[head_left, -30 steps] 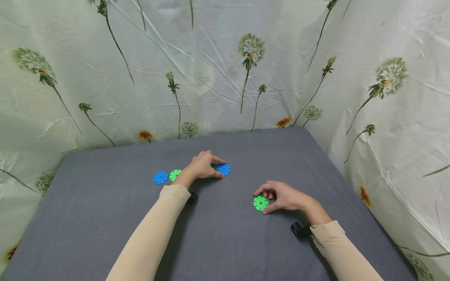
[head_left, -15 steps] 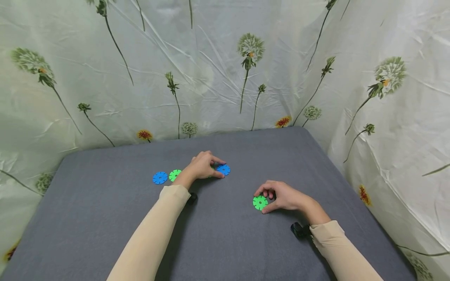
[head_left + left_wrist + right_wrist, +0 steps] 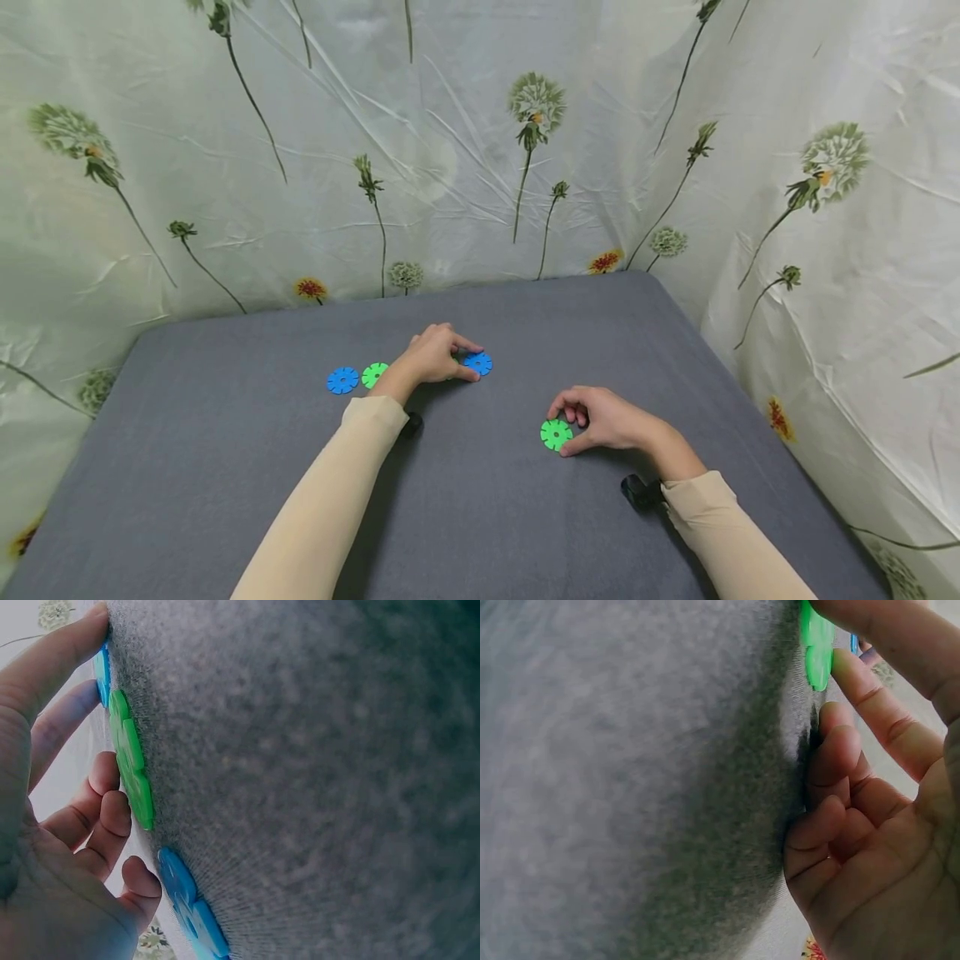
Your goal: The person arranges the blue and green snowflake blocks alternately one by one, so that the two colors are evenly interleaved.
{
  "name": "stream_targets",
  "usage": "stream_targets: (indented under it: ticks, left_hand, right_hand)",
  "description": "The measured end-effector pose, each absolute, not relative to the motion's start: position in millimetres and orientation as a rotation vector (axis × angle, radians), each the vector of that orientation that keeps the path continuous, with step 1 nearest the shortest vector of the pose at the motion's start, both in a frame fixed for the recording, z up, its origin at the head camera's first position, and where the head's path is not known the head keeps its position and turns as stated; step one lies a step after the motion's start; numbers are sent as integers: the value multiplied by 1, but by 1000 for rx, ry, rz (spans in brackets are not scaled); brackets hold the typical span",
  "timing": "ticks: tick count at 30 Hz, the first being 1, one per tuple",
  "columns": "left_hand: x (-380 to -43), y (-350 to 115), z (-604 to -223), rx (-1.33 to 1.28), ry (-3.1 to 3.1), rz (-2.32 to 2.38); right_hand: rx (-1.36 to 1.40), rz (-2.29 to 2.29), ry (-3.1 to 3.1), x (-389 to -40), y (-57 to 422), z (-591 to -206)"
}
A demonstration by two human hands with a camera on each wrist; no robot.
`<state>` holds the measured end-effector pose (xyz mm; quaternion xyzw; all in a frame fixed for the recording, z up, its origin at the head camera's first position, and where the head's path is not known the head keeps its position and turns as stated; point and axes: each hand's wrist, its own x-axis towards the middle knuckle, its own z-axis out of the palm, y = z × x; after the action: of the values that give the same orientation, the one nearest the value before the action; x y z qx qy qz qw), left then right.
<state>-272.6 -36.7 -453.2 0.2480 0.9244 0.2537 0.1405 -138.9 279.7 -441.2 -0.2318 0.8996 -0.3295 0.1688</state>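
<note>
Flat notched plastic discs lie in a row on the grey cloth. At the row's right end, my left hand [image 3: 432, 354] pinches a blue disc [image 3: 477, 363] between thumb and index finger. The left wrist view shows a green disc [image 3: 131, 761] beside it, under the curled fingers, then another blue disc [image 3: 191, 904]; the hand mostly covers these from the head view. Nearer and to the right, my right hand [image 3: 603, 418] holds a separate green disc [image 3: 556, 435] by its edge with thumb and index finger. Its other fingers curl beside the cloth.
At the row's left end lie a blue disc [image 3: 342, 380] and a green disc [image 3: 375, 375], the latter beside the left wrist. A grey cloth [image 3: 480, 517] covers the table. A pale flower-printed curtain [image 3: 450, 167] hangs behind and at the sides.
My right index finger has shifted slightly to the right along the green disc's rim. The left hand and the discs stay practically where they were.
</note>
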Motion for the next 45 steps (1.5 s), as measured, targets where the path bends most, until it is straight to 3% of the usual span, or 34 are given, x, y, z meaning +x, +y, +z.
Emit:
stream_targets:
  ticks: [45]
  left_hand:
    - [-274, -37, -456, 724, 2669, 728]
  right_hand:
    - [-627, -1002, 2573, -145, 282, -444]
